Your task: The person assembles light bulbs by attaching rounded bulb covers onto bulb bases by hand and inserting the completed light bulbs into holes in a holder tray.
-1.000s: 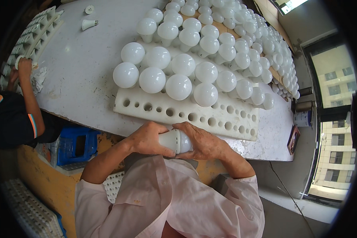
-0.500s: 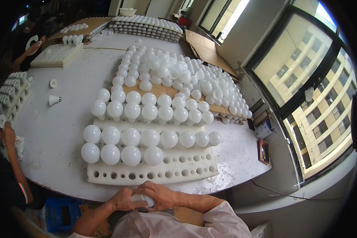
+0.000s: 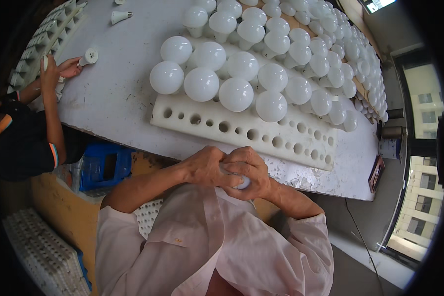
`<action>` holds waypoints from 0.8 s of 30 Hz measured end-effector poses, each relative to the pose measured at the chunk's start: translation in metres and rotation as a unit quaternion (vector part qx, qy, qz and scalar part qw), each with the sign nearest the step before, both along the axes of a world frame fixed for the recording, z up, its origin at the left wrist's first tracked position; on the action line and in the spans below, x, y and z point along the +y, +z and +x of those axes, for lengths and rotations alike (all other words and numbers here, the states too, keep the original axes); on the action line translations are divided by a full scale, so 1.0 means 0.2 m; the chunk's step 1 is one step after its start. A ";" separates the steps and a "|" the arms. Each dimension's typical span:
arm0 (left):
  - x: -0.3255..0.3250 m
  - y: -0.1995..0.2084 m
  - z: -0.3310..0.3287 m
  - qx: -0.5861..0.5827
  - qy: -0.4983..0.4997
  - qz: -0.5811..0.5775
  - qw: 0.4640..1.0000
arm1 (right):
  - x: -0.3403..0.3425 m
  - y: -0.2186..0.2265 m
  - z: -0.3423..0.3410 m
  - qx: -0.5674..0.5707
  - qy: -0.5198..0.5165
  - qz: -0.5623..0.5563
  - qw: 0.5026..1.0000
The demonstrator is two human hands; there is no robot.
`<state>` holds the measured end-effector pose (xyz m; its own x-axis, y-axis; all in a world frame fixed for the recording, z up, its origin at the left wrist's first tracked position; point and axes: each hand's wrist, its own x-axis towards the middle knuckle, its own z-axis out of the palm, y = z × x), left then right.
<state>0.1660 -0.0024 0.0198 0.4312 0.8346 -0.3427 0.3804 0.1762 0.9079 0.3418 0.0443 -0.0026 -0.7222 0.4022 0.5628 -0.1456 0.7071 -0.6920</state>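
Observation:
Close to my body, just off the table edge, both hands are wrapped round a white light bulb (image 3: 241, 182). My left hand (image 3: 206, 166) grips it from the left with fingers closed. My right hand (image 3: 250, 170) curls over it from the right, fingers bent. Most of the bulb is hidden; part of its white surface shows between the hands. Beyond them lies a white foam tray (image 3: 209, 109) with rows of holes. Round white bulbs (image 3: 236, 94) stand in its back rows, while the front holes show bare.
At left a co-worker's hand (image 3: 70, 68) holds a white bulb housing (image 3: 89, 56). Another housing (image 3: 120, 18) lies on the white table (image 3: 118, 93). A blue stool (image 3: 103, 165) and stacked perforated trays (image 3: 47, 254) stand below. A can (image 3: 389, 148) is at right.
My view has tilted down and turned, so the tray and hands appear higher and farther right. Both hands still hold the bulb. The co-worker's hand now extends over the table with a bulb housing.

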 end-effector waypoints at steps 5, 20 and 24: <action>-0.07 -0.01 0.00 -0.030 0.039 -0.025 0.998 | -0.06 0.00 -0.02 0.026 -0.007 -0.043 0.999; -0.10 -0.27 0.06 -0.460 0.085 -0.260 0.845 | -0.02 0.00 0.20 -0.017 -0.124 -0.147 0.981; -0.14 -0.32 -0.02 -0.424 0.090 -0.215 0.875 | 0.15 0.18 0.35 0.017 -0.310 0.027 0.950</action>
<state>0.1612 -0.0299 -0.0446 0.5571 0.7883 -0.2613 -0.4677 0.5578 0.6856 0.4109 0.0739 0.0340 -0.3371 0.7145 0.6130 0.2890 0.6982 -0.6549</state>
